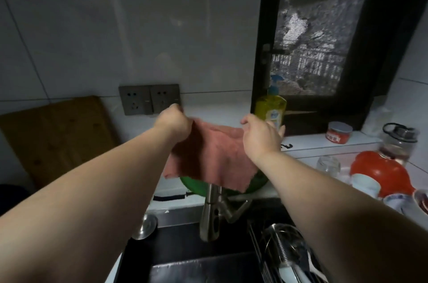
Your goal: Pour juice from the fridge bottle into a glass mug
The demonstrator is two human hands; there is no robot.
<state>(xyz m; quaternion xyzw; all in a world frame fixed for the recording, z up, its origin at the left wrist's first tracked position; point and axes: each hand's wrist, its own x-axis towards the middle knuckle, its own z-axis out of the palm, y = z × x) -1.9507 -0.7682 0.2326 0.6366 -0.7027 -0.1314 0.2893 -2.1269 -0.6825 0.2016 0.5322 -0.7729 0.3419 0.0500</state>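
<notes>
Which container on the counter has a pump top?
The yellow soap bottle behind the right hand: it carries a blue pump, whereas the small red jar and the clear black-lidded bottle have plain lids.

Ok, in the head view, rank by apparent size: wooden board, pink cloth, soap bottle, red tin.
Largest to smallest:
wooden board
pink cloth
soap bottle
red tin
The cloth hangs nearer the camera, which flatters it.

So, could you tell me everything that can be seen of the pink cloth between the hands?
The pink cloth looks like soft, thin fabric, roughly square. It hangs spread out above the faucet, in front of a green basin. The left hand grips its upper left corner; the right hand is at its upper right corner, but its grip is hidden.
</notes>
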